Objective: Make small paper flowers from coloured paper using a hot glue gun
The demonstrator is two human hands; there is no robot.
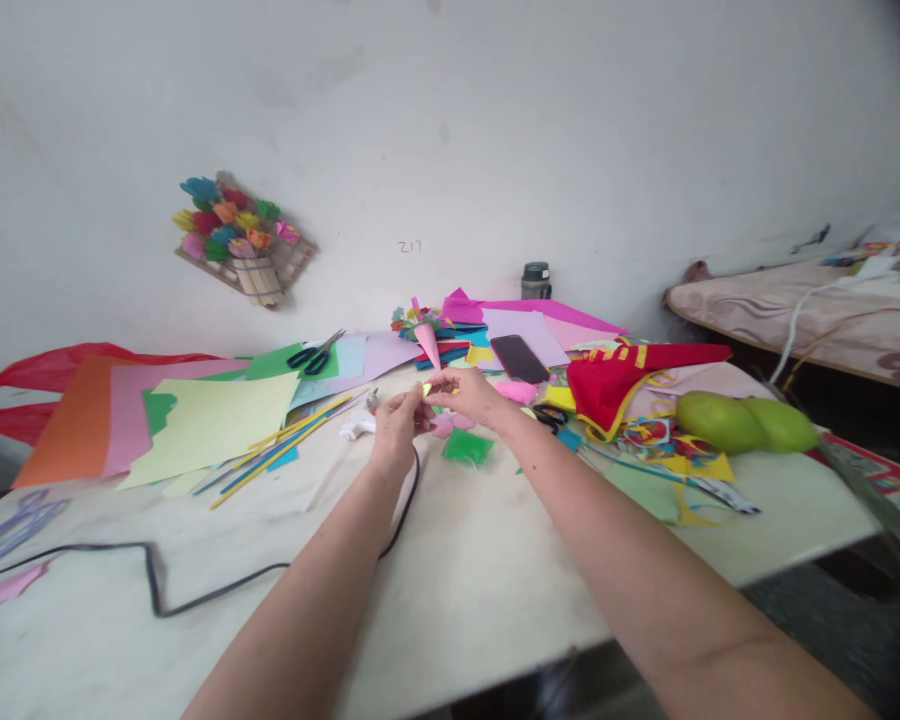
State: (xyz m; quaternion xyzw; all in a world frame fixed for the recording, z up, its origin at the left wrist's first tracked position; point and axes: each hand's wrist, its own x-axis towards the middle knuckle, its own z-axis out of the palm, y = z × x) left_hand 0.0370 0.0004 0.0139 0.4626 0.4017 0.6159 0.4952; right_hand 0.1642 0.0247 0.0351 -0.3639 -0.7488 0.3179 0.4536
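Note:
Both hands meet over the middle of the table, fingertips close together. Between them shows a small pale yellow piece [427,391], which looks like paper. My left hand [399,428] is closed in a pinch on it, and the fingers of my right hand [466,394] pinch it from the other side. Just left of my left hand lies a white glue gun [358,424], partly hidden, with a black cord [217,592] trailing across the table. Below my right hand rests a small green packet [468,448], with a pink paper shape [450,422] behind it.
Coloured paper sheets [217,425], thin sticks [281,455] and scissors [316,354] lie left. Behind my hands is a pink paper cone [428,346]. A phone [520,358], red cloth [622,385], green fruits [720,421] and a cutter [727,495] lie right.

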